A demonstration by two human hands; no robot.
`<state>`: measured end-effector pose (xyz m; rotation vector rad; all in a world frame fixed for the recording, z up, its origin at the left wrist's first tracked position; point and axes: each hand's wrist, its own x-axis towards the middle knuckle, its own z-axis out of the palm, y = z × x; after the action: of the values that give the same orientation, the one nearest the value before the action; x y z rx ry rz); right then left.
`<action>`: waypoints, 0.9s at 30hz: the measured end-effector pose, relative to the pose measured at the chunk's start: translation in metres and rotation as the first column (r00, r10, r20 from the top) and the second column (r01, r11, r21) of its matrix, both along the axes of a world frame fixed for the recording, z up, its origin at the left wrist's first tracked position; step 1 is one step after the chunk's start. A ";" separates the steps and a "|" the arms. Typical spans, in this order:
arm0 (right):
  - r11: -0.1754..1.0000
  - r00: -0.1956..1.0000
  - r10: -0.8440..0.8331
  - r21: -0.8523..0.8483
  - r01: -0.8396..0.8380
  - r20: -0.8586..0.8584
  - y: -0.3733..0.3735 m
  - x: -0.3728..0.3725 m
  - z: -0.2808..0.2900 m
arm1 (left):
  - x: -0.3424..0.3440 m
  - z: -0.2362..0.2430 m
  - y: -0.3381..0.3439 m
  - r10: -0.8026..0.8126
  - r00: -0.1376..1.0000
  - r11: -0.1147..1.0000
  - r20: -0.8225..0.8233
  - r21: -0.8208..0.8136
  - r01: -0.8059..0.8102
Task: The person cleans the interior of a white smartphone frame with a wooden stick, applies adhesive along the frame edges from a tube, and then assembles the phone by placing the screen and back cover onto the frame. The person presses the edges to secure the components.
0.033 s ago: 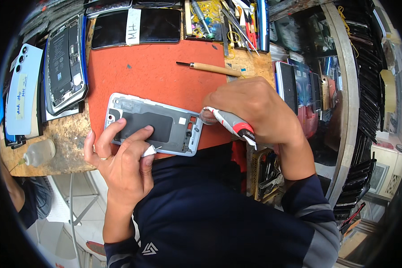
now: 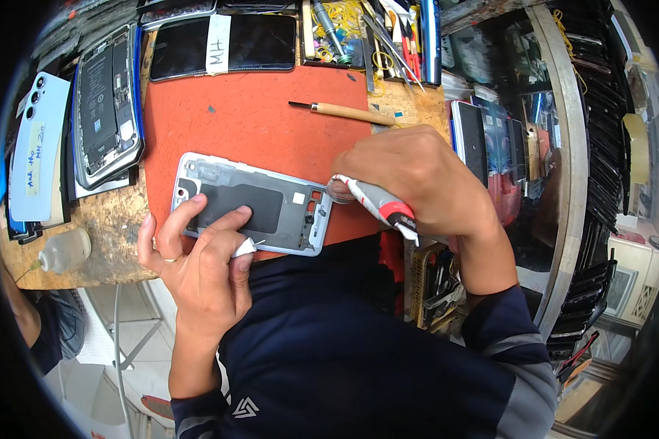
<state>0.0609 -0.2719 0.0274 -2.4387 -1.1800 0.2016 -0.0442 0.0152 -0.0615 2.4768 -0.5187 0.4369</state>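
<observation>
A: How are the hands occupied?

B: By the left hand (image 2: 209, 274), a small white cap (image 2: 246, 247) with a thin pin is held at the thumb side, while two fingertips are rested on the phone frame (image 2: 267, 205). By the right hand (image 2: 410, 175), closed in a fist, a soft tube (image 2: 377, 197) is gripped just off the frame's right end. Whether the frame is touched by the tube cannot be told; a clear round piece (image 2: 340, 192) is seen between them.

A: And how should these things be expected to handle?

B: The frame is judged light, thin and fairly stiff, smooth enough to slide if pushed, and delicate around its small openings. It is best taken by its long side rims. The tube is judged light and easily squeezed, so it should be held gently around its body.

A: Where is the frame placed?

B: Between the hands: its left half is partly covered by the left fingers, and its right end is faced by the right fist. It is laid flat, aslant, on the red mat (image 2: 271, 117).

A: What is found farther out?

B: Beyond the frame, a wooden-handled tool (image 2: 351, 113) is laid, and farther off a dark phone (image 2: 263, 47) banded with a white strip. To the frame's left, an opened phone (image 2: 106, 102) and a small bottle (image 2: 67, 250) are kept on the wooden tabletop (image 2: 117, 234).
</observation>
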 end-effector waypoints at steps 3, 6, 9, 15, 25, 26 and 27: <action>0.999 0.994 0.007 -0.044 -0.002 0.112 0.008 -0.006 0.004 | -0.001 0.002 0.000 -0.015 1.000 0.999 -0.005 0.030 0.015; 0.997 0.966 0.039 -0.069 -0.022 0.255 0.017 -0.017 0.003 | -0.002 0.002 -0.002 -0.006 1.000 0.999 -0.001 0.039 0.006; 0.999 0.881 0.038 -0.006 -0.040 0.471 0.021 -0.018 -0.007 | 0.001 0.000 -0.007 0.015 1.000 1.000 0.021 0.007 -0.015; 0.902 0.933 -0.227 0.421 0.093 0.281 0.036 -0.001 -0.038 | 0.006 -0.002 -0.005 -0.015 0.999 0.997 0.038 -0.069 0.017; 0.901 0.991 0.008 0.429 -0.065 0.133 0.081 0.017 -0.074 | 0.003 -0.006 -0.001 -0.045 0.996 0.991 0.077 -0.121 0.055; 0.906 0.989 0.017 0.417 -0.078 0.148 0.081 0.018 -0.075 | 0.002 -0.005 0.000 -0.047 0.996 0.992 0.072 -0.113 0.055; 0.909 0.988 0.020 0.408 -0.081 0.152 0.081 0.019 -0.075 | 0.003 -0.005 -0.001 -0.046 0.996 0.992 0.074 -0.114 0.054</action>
<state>0.0796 -0.1909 -0.0477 -2.0763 -1.2050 -0.1996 -0.0415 0.0145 -0.0665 2.3385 -0.5668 0.5216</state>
